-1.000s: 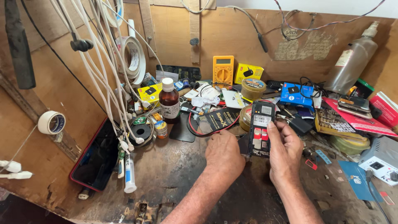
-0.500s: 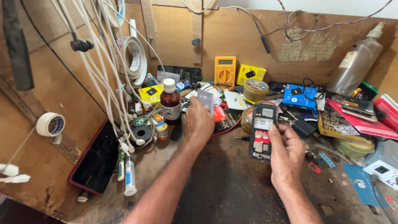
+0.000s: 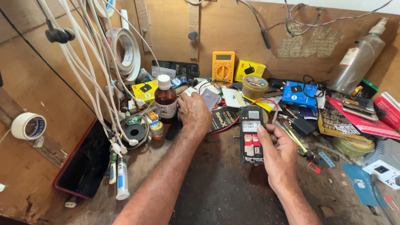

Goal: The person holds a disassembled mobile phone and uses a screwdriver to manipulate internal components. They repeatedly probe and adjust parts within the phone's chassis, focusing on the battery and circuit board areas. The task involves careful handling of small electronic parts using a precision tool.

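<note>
My right hand [image 3: 278, 151] holds an opened black mobile phone [image 3: 251, 134] with its back cover off, showing red and white parts inside, just above the dark workbench. My left hand [image 3: 194, 112] reaches forward into the clutter and pinches a small grey flat piece [image 3: 210, 99] between its fingertips. It is right beside a brown glass bottle with a white cap [image 3: 166, 99]. A black packet and a red wire [image 3: 223, 121] lie between the two hands.
A yellow multimeter [image 3: 223, 68], a yellow box [image 3: 249, 70], a tape tin [image 3: 254, 86] and a blue box [image 3: 299, 96] stand at the back. White cables [image 3: 89, 79] hang at left over a dark tablet [image 3: 85, 160]. A plastic spray bottle [image 3: 359, 58] leans at right.
My left hand left the phone and reached forward to the clutter by the brown bottle, where it now holds a small grey piece. My right hand kept holding the phone.
</note>
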